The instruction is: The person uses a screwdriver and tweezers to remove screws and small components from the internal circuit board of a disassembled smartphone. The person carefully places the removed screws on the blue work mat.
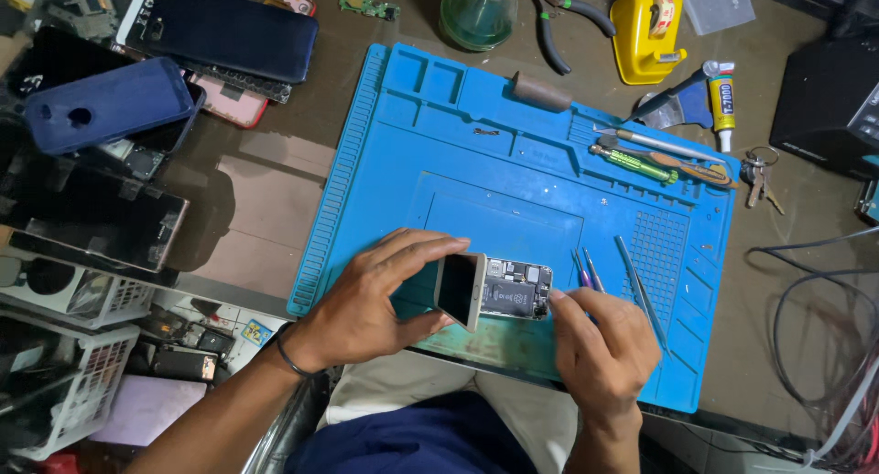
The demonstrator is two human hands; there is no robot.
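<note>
An opened smartphone (pixel 513 288) lies at the front of a blue repair mat (pixel 513 153), its battery and circuit board exposed. Its screen panel (pixel 461 289) is tilted up on the left side. My left hand (pixel 380 300) grips that raised screen panel with thumb below and fingers above. My right hand (pixel 600 350) is at the phone body's right edge, fingertips touching it. A purple-handled tool (pixel 586 271) and metal tweezers (pixel 636 286) lie on the mat just right of the phone.
Several phones and cases (pixel 174 62) are piled at the left. A green glass bottle (pixel 478 11), pliers (pixel 554 21), yellow tape dispenser (pixel 648 30), glue tube (pixel 722 103), green screwdriver (pixel 636 163) and keys (pixel 758 176) sit at the back and right. Cables (pixel 815 318) loop at right.
</note>
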